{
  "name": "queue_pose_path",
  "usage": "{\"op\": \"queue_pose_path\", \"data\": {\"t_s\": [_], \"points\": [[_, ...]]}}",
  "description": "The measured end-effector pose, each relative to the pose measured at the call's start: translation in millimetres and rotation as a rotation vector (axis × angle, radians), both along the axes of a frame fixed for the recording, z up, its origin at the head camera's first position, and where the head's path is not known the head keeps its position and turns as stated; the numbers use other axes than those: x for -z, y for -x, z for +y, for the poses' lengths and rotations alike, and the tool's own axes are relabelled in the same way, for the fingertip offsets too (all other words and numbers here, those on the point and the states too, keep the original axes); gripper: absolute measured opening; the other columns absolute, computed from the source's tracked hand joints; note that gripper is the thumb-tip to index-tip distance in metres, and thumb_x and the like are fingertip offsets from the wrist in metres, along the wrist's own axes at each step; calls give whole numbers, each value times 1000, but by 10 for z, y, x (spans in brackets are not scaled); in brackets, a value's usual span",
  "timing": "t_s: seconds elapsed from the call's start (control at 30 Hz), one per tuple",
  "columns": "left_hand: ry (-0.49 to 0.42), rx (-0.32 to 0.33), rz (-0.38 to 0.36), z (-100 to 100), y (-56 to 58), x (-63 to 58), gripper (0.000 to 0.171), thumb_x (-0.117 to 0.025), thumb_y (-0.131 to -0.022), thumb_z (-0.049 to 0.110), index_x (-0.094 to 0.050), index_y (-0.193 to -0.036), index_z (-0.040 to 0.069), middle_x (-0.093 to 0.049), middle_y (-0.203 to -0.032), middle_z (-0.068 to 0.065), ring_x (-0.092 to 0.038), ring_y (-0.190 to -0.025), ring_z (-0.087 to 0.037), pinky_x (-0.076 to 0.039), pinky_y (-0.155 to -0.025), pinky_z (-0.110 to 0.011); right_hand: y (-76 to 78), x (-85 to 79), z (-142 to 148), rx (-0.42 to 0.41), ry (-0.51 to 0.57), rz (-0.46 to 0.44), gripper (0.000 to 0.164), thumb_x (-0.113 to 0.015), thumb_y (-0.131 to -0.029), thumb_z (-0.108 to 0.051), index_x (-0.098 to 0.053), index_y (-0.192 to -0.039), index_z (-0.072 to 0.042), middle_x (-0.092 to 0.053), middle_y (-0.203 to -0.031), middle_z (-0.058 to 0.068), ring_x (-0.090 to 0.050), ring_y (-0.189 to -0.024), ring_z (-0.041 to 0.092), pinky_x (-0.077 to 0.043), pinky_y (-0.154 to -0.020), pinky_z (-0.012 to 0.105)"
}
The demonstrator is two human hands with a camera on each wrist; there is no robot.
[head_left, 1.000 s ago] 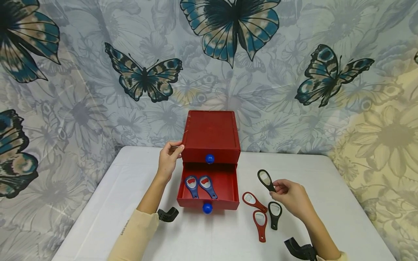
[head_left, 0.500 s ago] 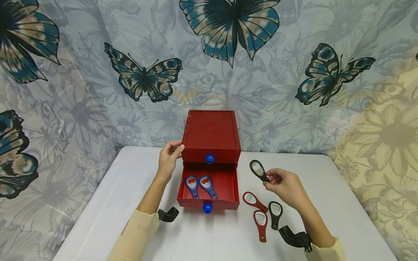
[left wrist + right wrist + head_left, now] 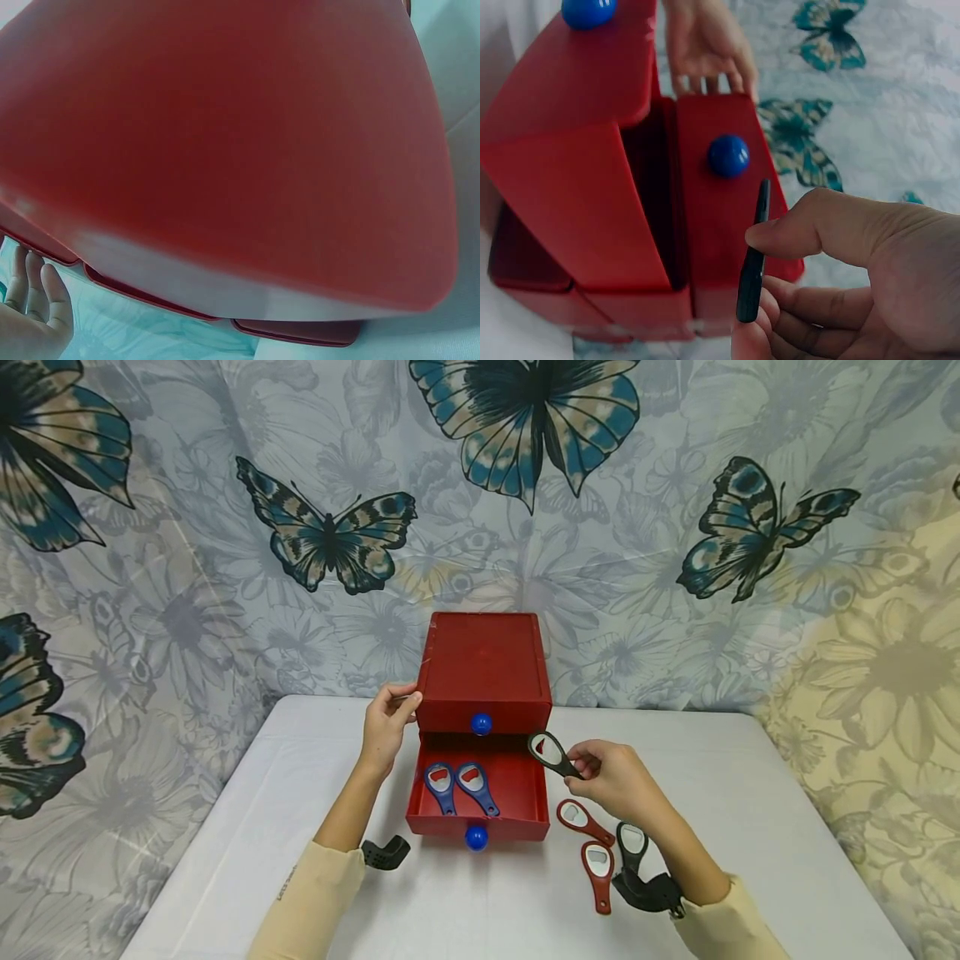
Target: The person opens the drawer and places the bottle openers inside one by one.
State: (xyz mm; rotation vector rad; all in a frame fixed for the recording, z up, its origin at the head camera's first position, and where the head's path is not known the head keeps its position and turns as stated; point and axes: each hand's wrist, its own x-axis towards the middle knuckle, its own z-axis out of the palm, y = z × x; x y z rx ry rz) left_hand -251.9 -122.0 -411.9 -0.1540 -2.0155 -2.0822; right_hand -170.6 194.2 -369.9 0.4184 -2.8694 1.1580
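Observation:
My right hand (image 3: 615,777) pinches a black bottle opener (image 3: 562,766) by its handle, thumb on one side and fingers on the other. The opener's head overlaps the right edge of the pulled-out lower drawer (image 3: 521,793) in the head view. Inside that drawer lie two blue bottle openers (image 3: 447,802), side by side. My left hand (image 3: 386,731) touches the left side of the red drawer unit (image 3: 483,656) near its front corner, fingers fairly straight in the left wrist view. To the right of the drawer are two red bottle openers (image 3: 602,889) and another black bottle opener (image 3: 632,858), partly covered by the right wrist camera mount.
The upper drawer, with its blue knob (image 3: 482,723), is closed. Another blue knob (image 3: 476,837) sits on the lower drawer's front. A white cloth covers the table (image 3: 465,910). Behind it hangs a butterfly-print cloth (image 3: 600,610). A black camera mount (image 3: 386,853) is on the left wrist.
My right hand has carried the black bottle opener leftward, from above the loose openers to the lower drawer's right edge. My left hand and the drawer unit have stayed in place.

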Motion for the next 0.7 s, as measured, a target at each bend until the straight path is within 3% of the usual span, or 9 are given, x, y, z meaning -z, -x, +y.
{"op": "queue_pose_path", "data": {"t_s": [0.27,0.53,0.7], "points": [[-18,7,90,6,12,34,28,-65,-93,24,-61,-111,2,-63,-112,-2,-60,-91,-3,-49,-74,-19,87,19,-239,-57,-90,5,14,-71,-75,-1,-68,-88,-2,-59,-72,1,-52,-70,12,-44,-59,21],[-6,2,-1,4,-1,-11,28,-59,-96,10,-55,-118,-7,-57,-126,-19,-59,-92,-1,-49,-77,-21,141,31,-489,-50,-175,-37,16,-75,-73,-3,-66,-86,0,-58,-69,3,-51,-66,15,-46,-57,24],[-5,-2,-18,-2,2,0,27,-59,-97,10,-55,-117,-7,-57,-126,-18,-58,-92,0,-49,-78,-21,167,60,-640,-44,-229,0,17,-77,-71,-4,-66,-82,1,-57,-67,4,-51,-63,15,-44,-54,23]]}}
